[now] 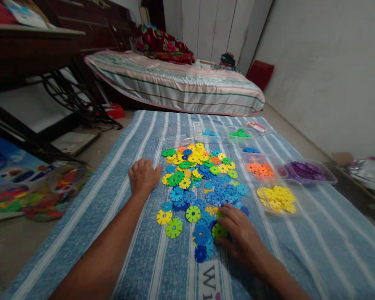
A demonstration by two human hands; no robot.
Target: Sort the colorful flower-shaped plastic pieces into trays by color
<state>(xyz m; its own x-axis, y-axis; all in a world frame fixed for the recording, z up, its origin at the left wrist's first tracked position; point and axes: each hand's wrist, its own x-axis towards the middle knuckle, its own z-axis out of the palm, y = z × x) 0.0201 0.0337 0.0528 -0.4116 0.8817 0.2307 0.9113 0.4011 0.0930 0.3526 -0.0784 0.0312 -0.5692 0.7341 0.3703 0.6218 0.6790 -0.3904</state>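
A pile of flat plastic snowflake discs [203, 179] in blue, yellow, green and orange lies spread on a blue striped cloth [300, 250]. My left hand [143, 176] rests knuckles-up on the cloth at the pile's left edge, fingers curled, holding nothing. At the pile's near edge my right hand [242, 238] pinches a light green disc [219, 230] with its fingertips. Blue discs lie just left of that hand.
Clear plastic trays to the right hold sorted discs: yellow [278, 199], orange [260, 168], purple [306, 171], green [240, 134]. A bag of toys [46, 191] sits on the floor at left. A mattress [181, 83] lies beyond the cloth, a dark table frame at far left.
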